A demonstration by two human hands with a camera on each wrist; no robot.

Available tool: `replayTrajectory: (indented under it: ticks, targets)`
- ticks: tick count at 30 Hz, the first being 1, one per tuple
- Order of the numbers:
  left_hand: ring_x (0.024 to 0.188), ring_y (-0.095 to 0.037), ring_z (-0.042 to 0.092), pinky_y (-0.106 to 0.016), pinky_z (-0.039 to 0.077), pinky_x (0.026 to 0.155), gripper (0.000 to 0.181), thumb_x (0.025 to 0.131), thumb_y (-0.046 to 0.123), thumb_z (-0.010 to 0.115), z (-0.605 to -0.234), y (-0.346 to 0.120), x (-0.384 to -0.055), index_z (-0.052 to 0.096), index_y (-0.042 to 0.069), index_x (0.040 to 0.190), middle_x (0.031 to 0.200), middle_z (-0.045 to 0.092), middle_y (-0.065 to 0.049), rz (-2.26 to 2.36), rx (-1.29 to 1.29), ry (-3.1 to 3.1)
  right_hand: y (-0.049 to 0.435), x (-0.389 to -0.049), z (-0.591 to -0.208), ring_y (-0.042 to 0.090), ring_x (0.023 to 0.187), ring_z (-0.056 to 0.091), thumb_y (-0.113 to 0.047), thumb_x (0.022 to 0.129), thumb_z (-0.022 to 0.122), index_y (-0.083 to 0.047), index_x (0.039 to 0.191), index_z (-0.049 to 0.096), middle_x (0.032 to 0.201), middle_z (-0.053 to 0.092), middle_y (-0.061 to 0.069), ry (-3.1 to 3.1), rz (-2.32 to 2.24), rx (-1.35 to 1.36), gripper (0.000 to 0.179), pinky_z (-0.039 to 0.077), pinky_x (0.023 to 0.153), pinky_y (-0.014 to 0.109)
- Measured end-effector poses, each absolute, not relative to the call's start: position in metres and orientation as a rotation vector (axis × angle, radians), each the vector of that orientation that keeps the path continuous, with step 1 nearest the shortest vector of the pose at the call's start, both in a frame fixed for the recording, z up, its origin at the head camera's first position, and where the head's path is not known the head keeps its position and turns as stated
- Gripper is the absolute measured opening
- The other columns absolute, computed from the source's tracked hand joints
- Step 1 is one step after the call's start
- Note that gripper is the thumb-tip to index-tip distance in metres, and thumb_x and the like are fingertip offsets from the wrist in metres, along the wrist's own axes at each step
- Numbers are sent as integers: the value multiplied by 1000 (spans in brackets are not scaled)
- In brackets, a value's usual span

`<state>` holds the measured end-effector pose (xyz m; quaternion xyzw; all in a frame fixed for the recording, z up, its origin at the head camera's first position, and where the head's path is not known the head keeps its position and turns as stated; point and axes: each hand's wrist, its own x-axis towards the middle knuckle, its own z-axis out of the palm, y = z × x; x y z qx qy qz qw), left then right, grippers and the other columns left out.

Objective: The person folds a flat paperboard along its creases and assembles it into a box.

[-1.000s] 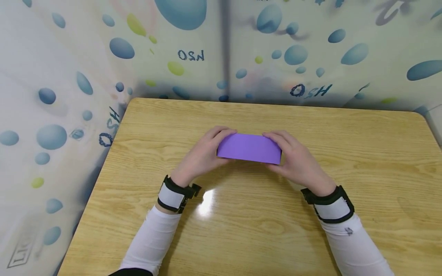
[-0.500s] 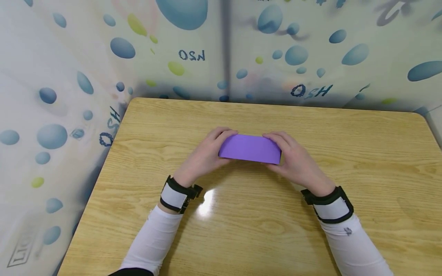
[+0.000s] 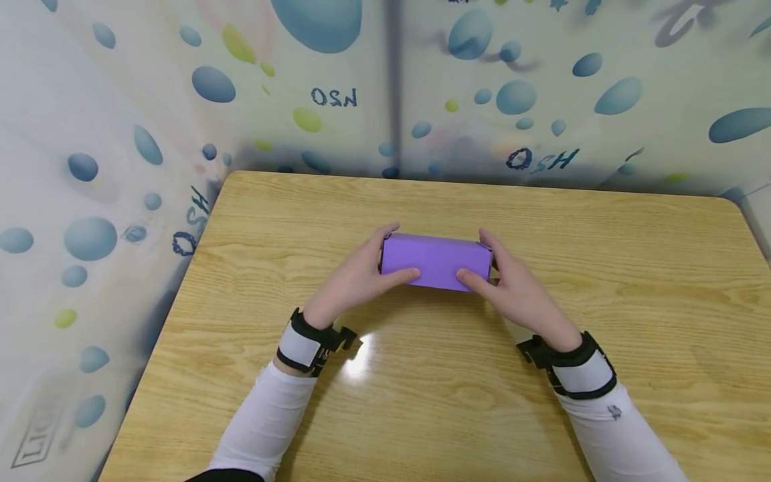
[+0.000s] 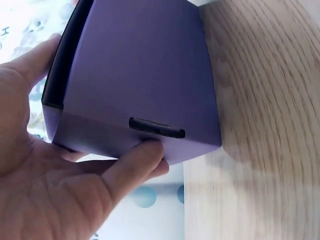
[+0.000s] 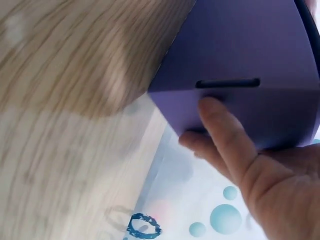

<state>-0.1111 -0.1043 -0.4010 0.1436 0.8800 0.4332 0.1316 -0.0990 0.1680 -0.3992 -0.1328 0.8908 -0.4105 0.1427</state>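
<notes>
A purple cardboard box (image 3: 436, 261) is held lengthwise between both hands near the middle of the table. My left hand (image 3: 355, 281) grips its left end, thumb on the near face and a finger reaching past the far corner. The right hand (image 3: 523, 294) holds the other end the same way, its thumb on the near face. In the left wrist view a narrow slot (image 4: 156, 128) is cut near the box's edge, with a fingertip just beside it. The right wrist view has a similar slot (image 5: 228, 83) right above a fingertip. Fingers behind the box are partly hidden.
The wood-grain table (image 3: 434, 402) has rounded far corners. Behind it and along the left stands a pale wall covering (image 3: 385, 87) with blue and green drop shapes. A bright light reflection lies on the tabletop between the forearms.
Both thumbs have moved up onto the box's near face, and the fingers have drawn back from its top. The box has turned, so a top strip and the near face both show.
</notes>
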Motion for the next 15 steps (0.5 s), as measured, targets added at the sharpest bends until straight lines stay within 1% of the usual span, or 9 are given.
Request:
replayTrajectory:
  ticks: [1,3,5,8,10,11,12,15]
  targets:
    - [111,-20,54,-37,47,92,91,82,59,67,-401,-103,-111,28,14,151,133,50,-12,1257,411,2554,167,-99,-399,37,124,48,-49,94,57,-3,154,10,151,28,25,2566,-1173,-378,89,51,88,50]
    - [111,-20,54,-38,47,92,89,83,58,68,-401,-101,-110,30,14,149,132,51,-12,1257,395,2566,167,-98,-399,37,120,51,-51,94,56,-3,154,10,150,30,26,2576,-1146,-373,89,52,86,49]
    - [114,-22,53,-38,46,94,92,83,58,68,-400,-98,-110,27,12,151,135,49,-13,1271,371,2571,166,-99,-399,37,116,53,-52,94,55,-3,154,10,148,31,27,2588,-1130,-370,89,51,84,49]
    - [122,-25,49,-39,43,100,105,83,57,68,-402,-93,-109,11,8,155,144,41,-18,1297,313,2575,165,-100,-399,38,117,52,-53,94,54,-3,154,7,148,30,29,2600,-1120,-363,92,50,86,51]
    - [123,-26,48,-39,41,101,111,83,55,70,-402,-90,-109,1,5,155,146,38,-21,1325,283,2570,164,-101,-399,40,118,51,-54,94,54,-3,154,4,148,29,31,2609,-1116,-357,93,48,89,53]
    - [123,-26,47,-39,41,101,113,83,53,71,-403,-89,-109,-1,3,154,146,38,-21,1337,272,2570,163,-101,-399,41,118,50,-54,93,55,-4,154,3,148,29,31,2617,-1113,-353,95,48,90,54]
    - [122,-26,48,-39,41,101,113,83,51,72,-404,-88,-109,-2,2,154,146,38,-22,1351,267,2570,163,-101,-399,41,119,50,-54,93,55,-4,154,2,148,29,32,2623,-1112,-349,96,47,91,55]
    - [115,-25,51,-39,44,96,107,84,44,74,-405,-85,-109,4,1,154,139,45,-20,1390,280,2579,161,-102,-399,41,119,50,-55,91,58,-3,154,1,146,31,32,2652,-1106,-334,99,46,92,55]
